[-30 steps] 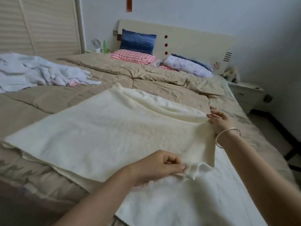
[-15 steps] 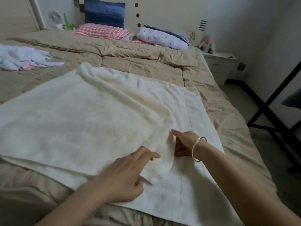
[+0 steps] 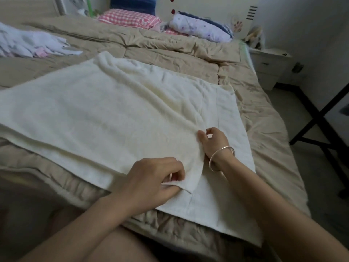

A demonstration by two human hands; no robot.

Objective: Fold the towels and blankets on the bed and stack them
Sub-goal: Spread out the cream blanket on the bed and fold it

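Observation:
A large cream towel point(image 3: 98, 118) lies spread over the tan quilt of the bed point(image 3: 170, 53), with its upper layer folded over a lower layer that shows at the right. My left hand point(image 3: 151, 178) pinches the near corner of the upper layer at the front. My right hand point(image 3: 213, 142), with a silver bangle on the wrist, grips the same layer's edge a little farther back. A heap of white and pink cloths point(image 3: 32, 44) lies at the far left of the bed.
Pillows lie at the headboard: a pink checked one point(image 3: 130, 17) and a floral one point(image 3: 200, 29). A white nightstand point(image 3: 268, 67) stands right of the bed. A black metal frame point(image 3: 321, 118) stands on the floor at the right.
The upper layer, held raised a second ago, has come down onto the lower layer. Both hands moved toward me along its edge and again pinch it. The camera tilted down and right.

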